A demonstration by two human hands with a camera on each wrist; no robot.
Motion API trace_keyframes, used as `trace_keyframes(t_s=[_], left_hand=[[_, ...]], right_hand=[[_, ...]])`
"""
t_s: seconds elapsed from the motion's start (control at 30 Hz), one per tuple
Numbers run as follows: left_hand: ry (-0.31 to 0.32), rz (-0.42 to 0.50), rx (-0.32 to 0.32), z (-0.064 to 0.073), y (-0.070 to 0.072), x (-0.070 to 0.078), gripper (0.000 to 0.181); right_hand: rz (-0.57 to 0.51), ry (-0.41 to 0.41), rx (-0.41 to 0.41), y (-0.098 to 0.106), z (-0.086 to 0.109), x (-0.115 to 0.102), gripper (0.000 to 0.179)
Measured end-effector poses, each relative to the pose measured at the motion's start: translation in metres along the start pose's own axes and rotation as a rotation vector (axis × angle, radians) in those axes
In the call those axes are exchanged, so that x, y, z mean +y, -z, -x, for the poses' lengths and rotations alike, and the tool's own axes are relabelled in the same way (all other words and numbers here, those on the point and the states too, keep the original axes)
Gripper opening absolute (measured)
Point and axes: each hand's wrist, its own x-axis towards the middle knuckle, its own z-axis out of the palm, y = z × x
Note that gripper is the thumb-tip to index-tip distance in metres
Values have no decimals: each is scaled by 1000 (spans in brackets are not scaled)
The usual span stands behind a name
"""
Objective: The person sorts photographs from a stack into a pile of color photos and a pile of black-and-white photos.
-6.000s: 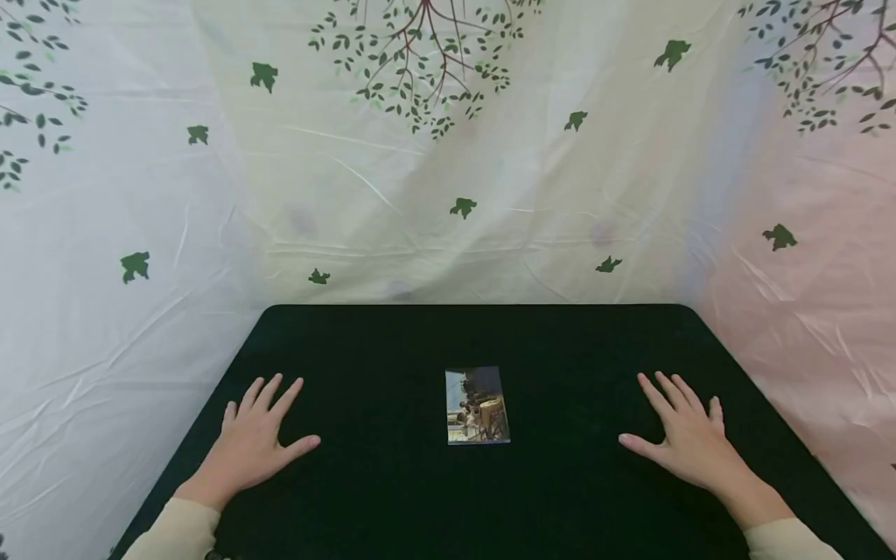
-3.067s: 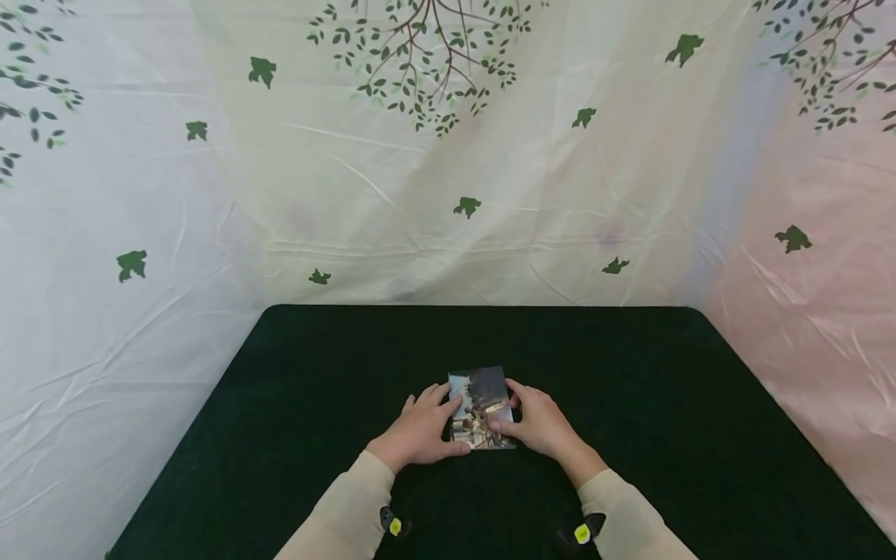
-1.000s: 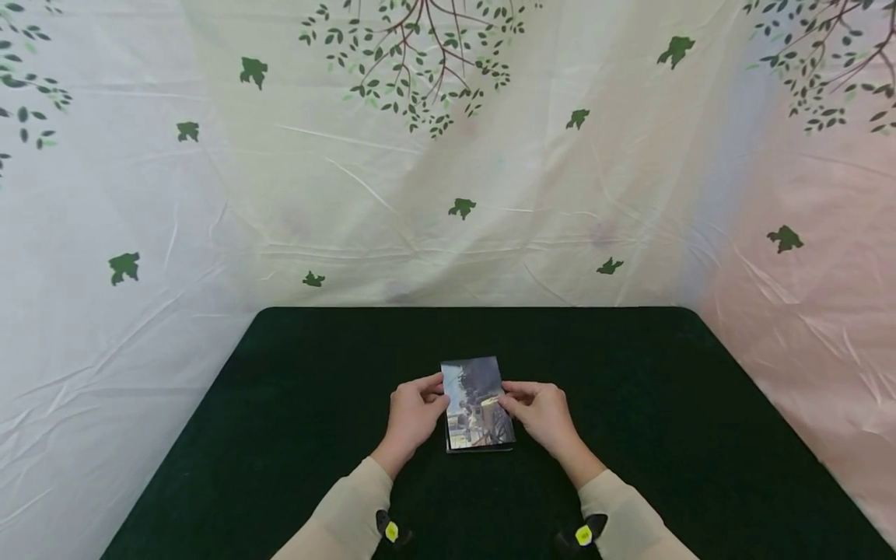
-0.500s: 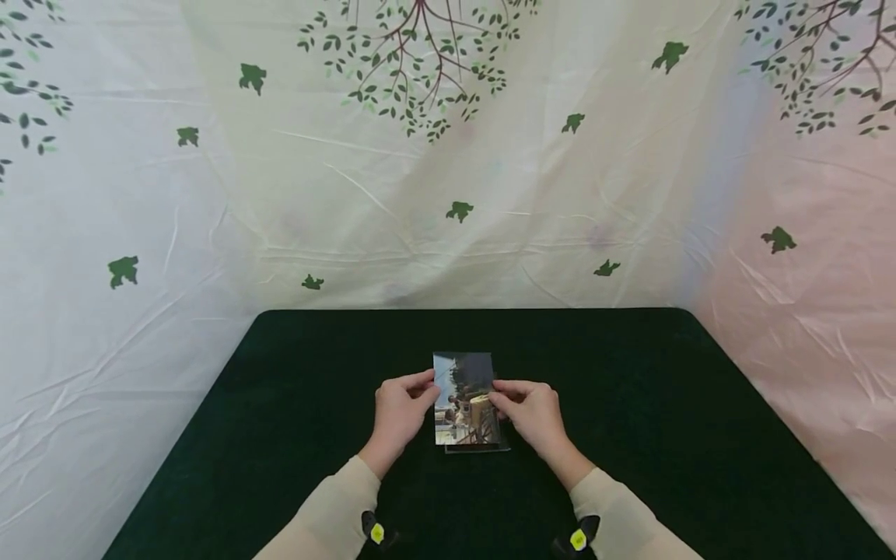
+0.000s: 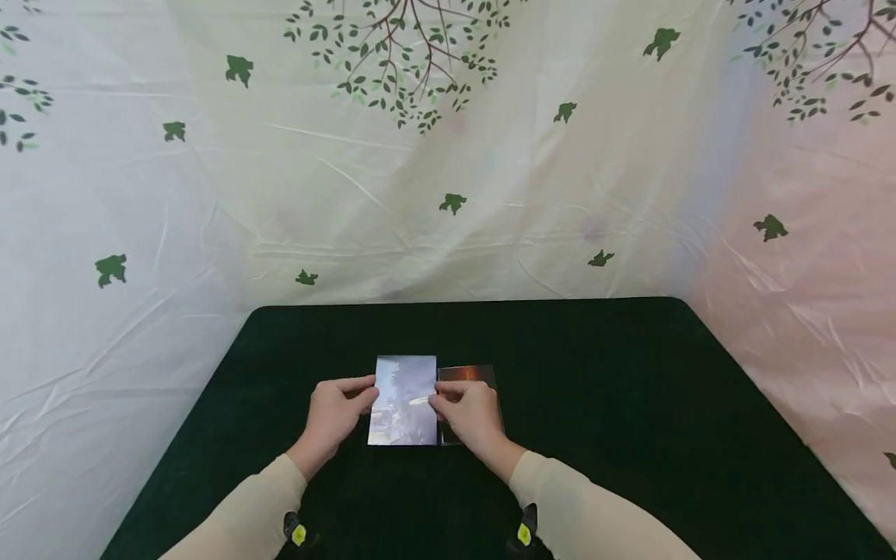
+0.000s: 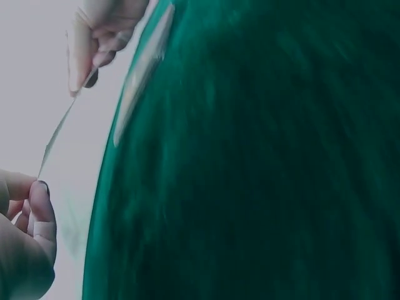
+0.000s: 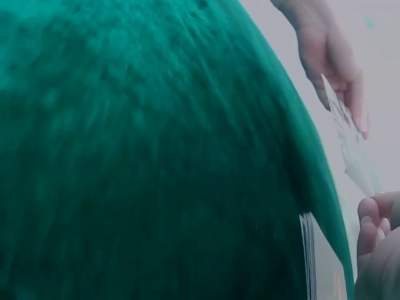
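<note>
A glossy postcard-like picture card (image 5: pixel 402 404) is held up off the table in the head view, its print washed out by glare. My left hand (image 5: pixel 329 416) pinches its left edge between thumb and fingers. On the opposite edge, my right hand (image 5: pixel 472 416) has the same kind of pinch. Behind and beneath the right hand lies a stack of similar cards (image 5: pixel 465 373), its top one dark with an orange-red band and partly hidden. The right wrist view shows the stack's layered edges (image 7: pixel 308 256) resting on the cloth, apart from the raised card (image 7: pixel 356 153).
A dark green cloth-covered table (image 5: pixel 595 373) spreads around the hands. Beyond it hangs a pale curtain (image 5: pixel 511 257) printed with branches and green leaves. Each sleeve has a dark wrist device with a yellow mark (image 5: pixel 299 534).
Hands first lay apart on the table, then came to the stack and took its top card by both edges. The card has since moved left off the stack, uncovering a different picture.
</note>
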Motion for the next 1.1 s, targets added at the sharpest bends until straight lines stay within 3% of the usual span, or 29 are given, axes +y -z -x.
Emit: trace_keyframes(t_s=[0.23,0.47,0.87,1.1], left_hand=[[81,3,-17,-4,32,-22,33],[96,-8,-26,-8,54,-33,36],[120,-15,-64,-12,56,-49,35],[126,-40,-74,-13,54,-57,32]], right_hand=[[4,44,4,-38,-6,-13,23],[12,31,7,-62,-11,-18,22],[32,-37,3,-73,-12,-13,20],[32,-13,2,-76,-11,-7,21]])
